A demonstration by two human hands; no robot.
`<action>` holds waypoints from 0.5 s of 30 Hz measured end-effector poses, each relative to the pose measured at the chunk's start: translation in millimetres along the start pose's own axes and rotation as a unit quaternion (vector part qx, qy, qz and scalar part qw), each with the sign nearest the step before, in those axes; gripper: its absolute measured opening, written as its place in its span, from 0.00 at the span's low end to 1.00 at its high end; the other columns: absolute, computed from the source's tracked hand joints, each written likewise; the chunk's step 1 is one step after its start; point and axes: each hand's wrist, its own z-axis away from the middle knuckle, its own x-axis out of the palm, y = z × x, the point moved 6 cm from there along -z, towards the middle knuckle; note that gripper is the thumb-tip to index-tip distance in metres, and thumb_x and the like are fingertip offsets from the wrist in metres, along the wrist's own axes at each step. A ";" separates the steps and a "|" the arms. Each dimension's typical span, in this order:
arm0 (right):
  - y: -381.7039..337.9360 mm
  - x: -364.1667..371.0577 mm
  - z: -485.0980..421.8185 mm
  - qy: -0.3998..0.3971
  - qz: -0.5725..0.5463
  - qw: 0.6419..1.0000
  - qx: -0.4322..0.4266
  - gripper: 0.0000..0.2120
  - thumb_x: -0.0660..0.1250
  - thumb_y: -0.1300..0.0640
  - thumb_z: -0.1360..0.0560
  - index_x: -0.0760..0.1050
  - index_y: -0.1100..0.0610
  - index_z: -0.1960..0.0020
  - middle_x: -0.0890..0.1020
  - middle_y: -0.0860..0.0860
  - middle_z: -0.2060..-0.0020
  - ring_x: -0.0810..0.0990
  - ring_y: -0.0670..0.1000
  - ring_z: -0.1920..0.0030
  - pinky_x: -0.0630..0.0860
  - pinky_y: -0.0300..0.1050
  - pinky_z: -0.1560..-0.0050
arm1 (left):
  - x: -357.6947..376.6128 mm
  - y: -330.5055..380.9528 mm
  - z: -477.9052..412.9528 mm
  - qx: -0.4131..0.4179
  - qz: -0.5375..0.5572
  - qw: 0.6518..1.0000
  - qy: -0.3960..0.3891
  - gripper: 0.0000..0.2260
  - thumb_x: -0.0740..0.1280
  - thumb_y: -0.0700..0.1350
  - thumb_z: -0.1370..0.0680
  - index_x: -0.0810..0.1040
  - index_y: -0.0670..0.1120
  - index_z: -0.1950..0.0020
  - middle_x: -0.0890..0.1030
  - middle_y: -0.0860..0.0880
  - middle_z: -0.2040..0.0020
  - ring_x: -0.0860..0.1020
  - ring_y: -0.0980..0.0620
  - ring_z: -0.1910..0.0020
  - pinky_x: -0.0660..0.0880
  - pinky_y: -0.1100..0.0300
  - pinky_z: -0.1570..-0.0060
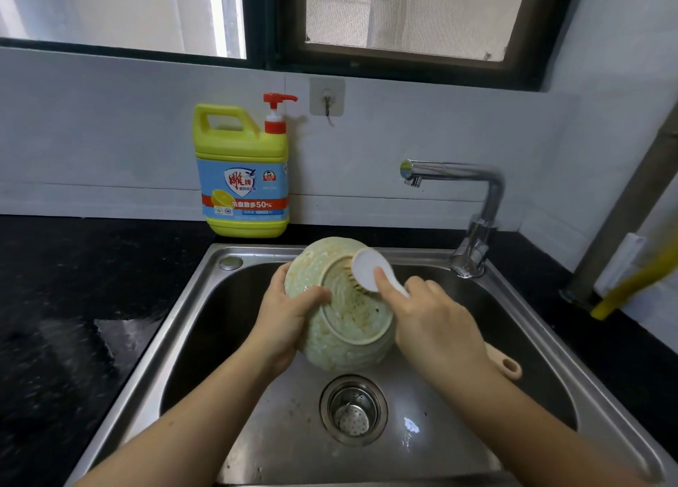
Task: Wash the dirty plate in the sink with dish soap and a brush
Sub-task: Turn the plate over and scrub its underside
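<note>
Both forearms come up from the bottom edge and meet over the steel sink [183, 340], with the round drain strainer [353, 409] sitting in the basin floor right between them. Left hand [290, 314] has the plate [348, 318] by its left edge: thumb laid across the side facing us, fingers wrapped round behind the rim, a firm clamp. That pale green plate is held up off the basin floor, tilted nearly on edge, underside and foot ring turned toward the camera, brown smears streaked across it. Right hand [433, 321] is just to the plate's right and closed round the brush [367, 268], forefinger stretched out along the back of the white head. Tan bristles press against the upper right of the foot ring, so brush and plate are touching. The peach-coloured end of the handle pokes out past the right wrist, low over the basin. So the plate sits squarely between the two hands, gripped on one side and scrubbed from the other.

Behind the sink, on the black counter [73, 285], stands a yellow soap bottle [244, 178] with a red pump, tight against the wall. At the back right corner rises the chrome tap [477, 208], spout pointing left over the basin.
</note>
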 end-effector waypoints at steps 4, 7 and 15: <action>4.5 0.3 1.7 0.001 0.000 1.000 0.017 0.35 0.79 0.67 0.49 0.81 0.58 0.42 0.73 0.53 0.71 0.72 0.54 0.73 0.58 0.40 0.78 | 2.1 1.8 2.2 0.003 0.000 1.000 -0.006 0.21 0.70 0.40 0.37 0.73 0.53 0.46 0.79 0.42 0.45 0.80 0.41 0.47 0.79 0.43 0.50; -11.7 -1.5 2.8 0.008 -0.033 0.999 -0.035 0.34 0.79 0.65 0.47 0.80 0.54 0.41 0.74 0.52 0.69 0.73 0.54 0.72 0.62 0.39 0.81 | 4.1 0.9 3.5 0.001 0.002 1.000 -0.019 0.20 0.73 0.38 0.33 0.73 0.53 0.45 0.80 0.44 0.47 0.81 0.44 0.50 0.80 0.49 0.55; 10.4 3.0 0.8 0.015 -0.018 1.000 0.009 0.35 0.78 0.69 0.48 0.80 0.57 0.41 0.72 0.53 0.71 0.71 0.54 0.73 0.58 0.41 0.79 | 1.5 0.2 0.2 -0.005 0.008 1.000 0.004 0.16 0.68 0.35 0.27 0.72 0.53 0.45 0.79 0.43 0.45 0.80 0.42 0.48 0.79 0.48 0.54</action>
